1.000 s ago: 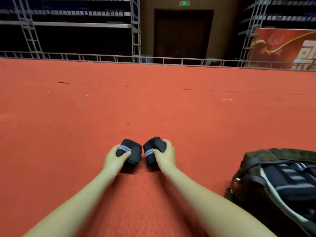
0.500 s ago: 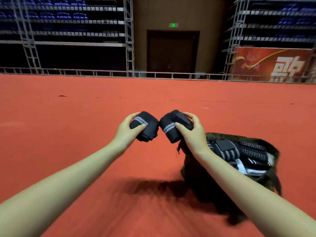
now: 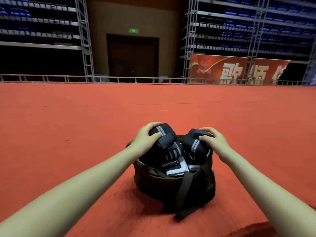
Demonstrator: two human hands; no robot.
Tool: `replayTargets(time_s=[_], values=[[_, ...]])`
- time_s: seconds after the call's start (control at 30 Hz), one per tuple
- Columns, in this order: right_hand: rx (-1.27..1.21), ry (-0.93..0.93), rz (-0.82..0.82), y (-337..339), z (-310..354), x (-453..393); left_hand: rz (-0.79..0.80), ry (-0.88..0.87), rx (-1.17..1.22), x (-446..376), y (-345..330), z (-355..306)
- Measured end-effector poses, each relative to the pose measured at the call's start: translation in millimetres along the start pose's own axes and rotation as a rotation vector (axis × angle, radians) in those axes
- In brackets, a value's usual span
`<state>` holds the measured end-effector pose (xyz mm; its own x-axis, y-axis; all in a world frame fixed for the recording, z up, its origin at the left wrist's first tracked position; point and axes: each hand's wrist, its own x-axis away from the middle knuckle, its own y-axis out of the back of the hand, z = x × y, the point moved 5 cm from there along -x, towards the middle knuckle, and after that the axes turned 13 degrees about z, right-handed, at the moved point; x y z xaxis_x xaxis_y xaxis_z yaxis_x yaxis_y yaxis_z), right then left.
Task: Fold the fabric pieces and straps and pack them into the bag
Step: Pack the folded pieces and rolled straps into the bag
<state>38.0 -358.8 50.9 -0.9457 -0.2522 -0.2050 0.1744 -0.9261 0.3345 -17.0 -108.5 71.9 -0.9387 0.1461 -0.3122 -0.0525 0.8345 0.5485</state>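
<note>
A dark olive bag [image 3: 164,183] stands open on the red carpet in front of me. Inside lie several black pieces with grey and white stripes [image 3: 172,156]. My left hand [image 3: 147,135] grips a rolled black strap with a grey stripe [image 3: 166,136] over the bag's left rim. My right hand [image 3: 213,139] grips a second rolled black strap with a grey stripe [image 3: 195,147] over the bag's right side. Both rolls sit at the mouth of the bag, touching or just above the contents.
Red carpet [image 3: 68,134] stretches all around the bag. Its near edge [image 3: 248,226] shows at the bottom right. A metal rail [image 3: 119,79], scaffolding, a dark door and a red banner [image 3: 239,71] stand far behind.
Both hands carried the two rolled straps from the carpet to the right and down onto the open bag. The bag now lies centred in front of me.
</note>
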Motion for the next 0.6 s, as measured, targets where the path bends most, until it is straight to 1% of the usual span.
replayTargets(time_s=[0.07,0.13,0.17,0.2,0.27,0.3,0.37,0.4,0.47,0.5,0.53,0.57,0.6], values=[[0.039,-0.015,0.135,0.6,0.7,-8.4,0.022,0.020,0.010,-11.4,-11.7,5.7],[0.086,-0.043,0.230,-1.4,-1.4,-18.8,0.083,0.037,0.031,-17.6,-22.7,11.4],[0.132,-0.057,0.271,-3.5,-3.4,-23.7,0.123,0.044,0.003,-20.2,-28.5,14.6],[0.201,-0.070,0.310,-6.1,-8.0,-28.4,0.158,0.051,-0.086,-22.7,-33.8,17.7],[0.368,-0.047,0.365,-11.6,-20.1,-36.4,0.191,0.057,-0.378,-27.4,-42.1,21.6],[0.442,-0.023,0.374,-14.1,-27.1,-40.2,0.192,0.029,-0.503,-29.3,-44.8,20.4],[0.548,0.004,0.339,-15.3,-38.4,-45.1,0.226,-0.094,-0.654,-33.1,-52.4,11.7],[0.606,0.012,0.279,-12.9,-41.2,-46.3,0.258,-0.158,-0.711,-34.5,-57.3,4.9],[0.722,0.026,0.080,-3.5,-42.9,-45.1,0.285,-0.220,-0.798,-38.6,-65.8,-10.5],[0.724,0.027,-0.015,1.3,-43.1,-42.1,0.272,-0.225,-0.834,-42.6,-68.8,-17.7],[0.665,0.017,-0.076,5.5,-47.2,-40.5,0.257,-0.228,-0.879,-47.2,-72.0,-23.9],[0.573,-0.009,-0.099,8.2,-53.3,-39.0,0.264,-0.225,-0.933,-51.4,-76.8,-27.1],[0.463,-0.053,-0.101,10.1,-62.8,-39.2,0.305,-0.220,-0.994,-54.8,-83.4,-27.5]])
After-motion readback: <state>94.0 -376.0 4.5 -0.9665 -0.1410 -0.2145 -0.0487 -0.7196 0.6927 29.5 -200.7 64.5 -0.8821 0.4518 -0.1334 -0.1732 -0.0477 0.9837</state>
